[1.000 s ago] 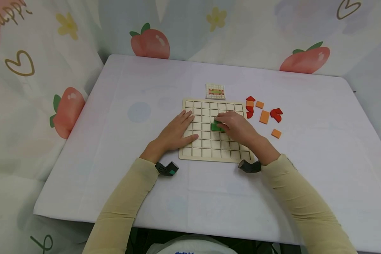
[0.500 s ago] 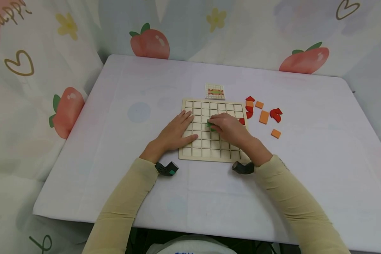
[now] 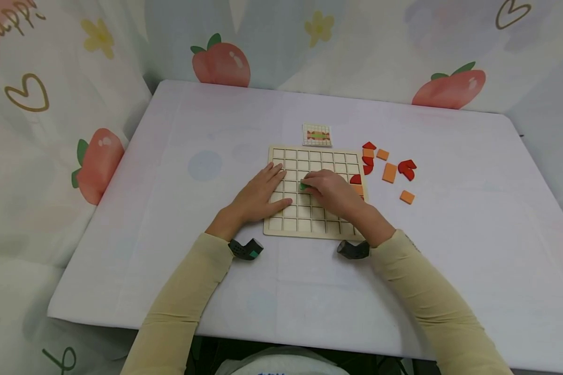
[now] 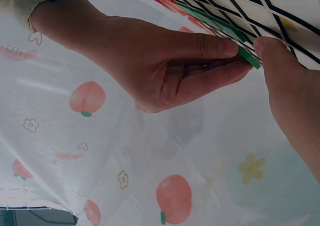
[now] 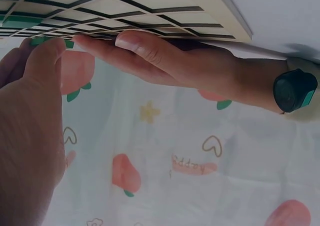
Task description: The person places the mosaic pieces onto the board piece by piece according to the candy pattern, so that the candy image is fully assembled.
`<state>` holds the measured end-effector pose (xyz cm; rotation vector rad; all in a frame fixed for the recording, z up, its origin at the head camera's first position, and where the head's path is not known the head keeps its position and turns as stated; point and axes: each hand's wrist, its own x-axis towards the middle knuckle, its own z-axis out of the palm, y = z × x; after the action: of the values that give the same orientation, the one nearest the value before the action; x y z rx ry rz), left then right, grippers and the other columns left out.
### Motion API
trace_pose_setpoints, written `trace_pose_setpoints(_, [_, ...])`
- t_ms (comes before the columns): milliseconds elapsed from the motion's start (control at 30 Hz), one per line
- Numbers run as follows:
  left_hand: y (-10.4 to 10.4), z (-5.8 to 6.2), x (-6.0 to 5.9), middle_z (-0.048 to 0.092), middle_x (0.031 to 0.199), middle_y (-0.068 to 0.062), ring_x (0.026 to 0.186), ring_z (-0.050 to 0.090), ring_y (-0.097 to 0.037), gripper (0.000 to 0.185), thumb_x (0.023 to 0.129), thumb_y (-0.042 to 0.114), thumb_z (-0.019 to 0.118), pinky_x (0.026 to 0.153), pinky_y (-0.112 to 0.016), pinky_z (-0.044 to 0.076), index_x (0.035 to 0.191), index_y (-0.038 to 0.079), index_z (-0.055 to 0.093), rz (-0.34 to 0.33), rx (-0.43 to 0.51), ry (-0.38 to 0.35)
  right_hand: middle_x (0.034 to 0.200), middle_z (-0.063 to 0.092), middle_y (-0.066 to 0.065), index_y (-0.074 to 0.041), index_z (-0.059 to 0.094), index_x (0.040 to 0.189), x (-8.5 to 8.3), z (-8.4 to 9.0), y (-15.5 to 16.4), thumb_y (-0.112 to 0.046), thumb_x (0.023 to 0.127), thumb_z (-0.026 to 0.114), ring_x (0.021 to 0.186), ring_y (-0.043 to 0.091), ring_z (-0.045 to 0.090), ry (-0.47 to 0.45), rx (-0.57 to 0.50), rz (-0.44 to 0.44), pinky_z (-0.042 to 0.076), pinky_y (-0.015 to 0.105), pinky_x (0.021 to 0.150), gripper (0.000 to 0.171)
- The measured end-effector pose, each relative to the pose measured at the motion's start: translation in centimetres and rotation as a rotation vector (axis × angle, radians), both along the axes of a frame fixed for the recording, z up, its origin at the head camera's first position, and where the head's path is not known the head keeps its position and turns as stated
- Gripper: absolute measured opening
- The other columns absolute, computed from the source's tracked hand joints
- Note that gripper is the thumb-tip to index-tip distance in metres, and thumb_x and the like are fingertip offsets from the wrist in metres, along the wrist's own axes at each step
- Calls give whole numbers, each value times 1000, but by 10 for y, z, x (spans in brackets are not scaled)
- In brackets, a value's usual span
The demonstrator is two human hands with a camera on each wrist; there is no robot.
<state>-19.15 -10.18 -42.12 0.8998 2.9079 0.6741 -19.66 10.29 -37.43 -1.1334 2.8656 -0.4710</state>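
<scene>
Where the white tabletop (image 3: 178, 208) runs out to its front edge near the person's body, wide bare cloth lies on every side of the wooden grid board (image 3: 319, 159), most of it to the left and toward the front. Board sits right of centre, its near edge parallel to the tabletop's front edge. Small pattern card (image 3: 317, 135) lies just beyond the board's far edge, apart from it. Loose red and orange pieces (image 3: 390, 172) scattered just off the board's right edge; one red piece (image 3: 356, 179) and an orange one below it rest on the board's right column.

Left hand (image 3: 259, 195): flat on the board's left part, fingers straight and spread, palm down, pressing the board, thumb pointing right. Holds nothing.

Right hand (image 3: 330, 191): over the middle of the board, fingers curled, fingertips pinching a green piece (image 3: 304, 185) at the board's surface. Left wrist view shows the green piece (image 4: 248, 57) as a thin slab pinched between thumb and fingers, against the grid. Green piece sits just right of the left hand's fingertips, near but not clearly touching them.

Curtain with peach prints (image 3: 221, 63) hangs behind the tabletop's far edge.
</scene>
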Motion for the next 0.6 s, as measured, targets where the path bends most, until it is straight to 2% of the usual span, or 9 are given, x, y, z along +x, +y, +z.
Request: trace_pose_setpoints(600, [0, -4, -2, 11, 139, -4, 126, 0, -17, 73, 81, 58, 32, 100, -34, 9, 135, 10, 20, 11, -3, 2, 98, 59, 9, 0, 62, 99, -4, -9, -3, -9, 78, 59, 93, 23, 50, 16, -3, 7, 38, 34, 83, 23])
